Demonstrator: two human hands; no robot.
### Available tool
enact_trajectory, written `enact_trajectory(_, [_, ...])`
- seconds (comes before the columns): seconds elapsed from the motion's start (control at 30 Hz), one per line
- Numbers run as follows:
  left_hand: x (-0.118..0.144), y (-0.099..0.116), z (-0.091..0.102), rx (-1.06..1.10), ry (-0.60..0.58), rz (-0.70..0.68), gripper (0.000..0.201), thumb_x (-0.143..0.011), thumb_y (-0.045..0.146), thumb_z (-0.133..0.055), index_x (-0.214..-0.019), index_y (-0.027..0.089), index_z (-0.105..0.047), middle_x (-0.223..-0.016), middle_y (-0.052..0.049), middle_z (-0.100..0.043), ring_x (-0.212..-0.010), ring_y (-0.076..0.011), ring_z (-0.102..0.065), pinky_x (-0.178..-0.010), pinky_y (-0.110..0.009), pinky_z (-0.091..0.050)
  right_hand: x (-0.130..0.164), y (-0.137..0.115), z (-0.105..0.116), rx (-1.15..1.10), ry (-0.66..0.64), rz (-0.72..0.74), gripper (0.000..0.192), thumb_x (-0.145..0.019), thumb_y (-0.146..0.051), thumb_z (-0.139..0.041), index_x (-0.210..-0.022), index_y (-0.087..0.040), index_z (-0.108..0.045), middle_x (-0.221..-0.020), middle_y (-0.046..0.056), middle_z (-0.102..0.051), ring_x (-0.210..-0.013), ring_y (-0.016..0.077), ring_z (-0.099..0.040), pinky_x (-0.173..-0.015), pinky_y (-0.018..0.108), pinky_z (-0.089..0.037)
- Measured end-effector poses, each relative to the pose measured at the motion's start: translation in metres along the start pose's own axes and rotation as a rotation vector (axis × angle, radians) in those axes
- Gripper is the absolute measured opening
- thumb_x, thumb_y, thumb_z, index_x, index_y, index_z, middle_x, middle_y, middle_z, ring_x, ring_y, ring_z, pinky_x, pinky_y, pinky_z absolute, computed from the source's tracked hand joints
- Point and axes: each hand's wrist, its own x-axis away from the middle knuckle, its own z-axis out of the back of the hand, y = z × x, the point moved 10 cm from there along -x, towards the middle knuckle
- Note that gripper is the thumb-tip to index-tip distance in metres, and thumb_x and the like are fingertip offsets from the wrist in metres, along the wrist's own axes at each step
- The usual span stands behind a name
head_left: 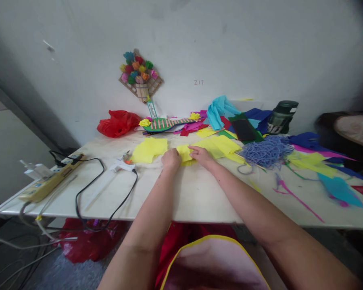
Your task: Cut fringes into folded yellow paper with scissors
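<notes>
Yellow crepe paper lies on the table between my two hands. My left hand is closed, with its fingers curled at the left end of this paper; its thumb and fingertips are mostly hidden. On the right, my right hand rests on the paper's other end with the index finger stretched out toward the left. A flat yellow sheet spreads just left of my left hand. More yellow paper lies behind and right of my right hand.
A white glue gun with a black cord and a power strip occupy the left side. Purple yarn, a dark phone and a dark bottle are at right. A decorated green instrument-shaped craft lies at the back.
</notes>
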Motion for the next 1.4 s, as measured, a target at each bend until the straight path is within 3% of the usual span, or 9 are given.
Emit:
enact_trajectory(0.4, [-0.0014,0.0006,-0.0012,-0.007,0.001,-0.011,0.019,-0.075,0.024,-0.046,-0.088,0.025,-0.06,-0.093,-0.006,-0.064,-0.09,-0.023,-0.058,-0.071,-0.033,-0.043,0.0006,0.0039,0.0015,-0.1,-0.033,-0.041,0.048,-0.06,-0.01,-0.051,-0.107,-0.014,-0.06,-0.066,-0.001,-0.059,-0.062,0.0099,-0.051,-0.066,0.024,-0.042])
enact_trajectory(0.77, [-0.0023,0.0021,-0.0033,-0.005,-0.001,-0.027,0.02,-0.075,0.025,-0.046,-0.09,0.025,-0.059,-0.094,-0.008,-0.064,-0.092,-0.0247,-0.057,-0.072,-0.035,-0.043,0.0024,-0.0008,0.0017,-0.104,-0.028,-0.017,0.048,-0.062,-0.012,-0.055,-0.109,-0.012,-0.058,-0.057,-0.004,-0.056,-0.059,0.0103,-0.053,-0.068,0.026,-0.044])
enact_trajectory(1.03, [-0.0005,0.0032,-0.0025,-0.009,-0.011,-0.022,0.023,-0.072,0.025,-0.048,-0.093,0.024,-0.059,-0.096,-0.009,-0.063,-0.093,-0.025,-0.057,-0.073,-0.034,-0.043,0.0017,0.0025,0.0008,-0.148,-0.032,-0.035,0.043,-0.065,-0.016,-0.055,-0.108,-0.015,-0.059,-0.067,0.001,-0.065,-0.068,0.014,-0.059,-0.072,0.03,-0.046])
enact_trajectory(1.4, [-0.0019,0.0023,-0.0042,-0.008,0.001,-0.024,0.021,-0.073,0.026,-0.049,-0.091,0.024,-0.059,-0.093,-0.009,-0.064,-0.093,-0.025,-0.057,-0.073,-0.034,-0.043,0.0007,-0.0008,0.0034,-0.102,0.002,0.013,0.047,-0.062,-0.016,-0.057,-0.109,-0.011,-0.058,-0.052,-0.007,-0.047,-0.05,0.0069,-0.045,-0.058,0.023,-0.041])
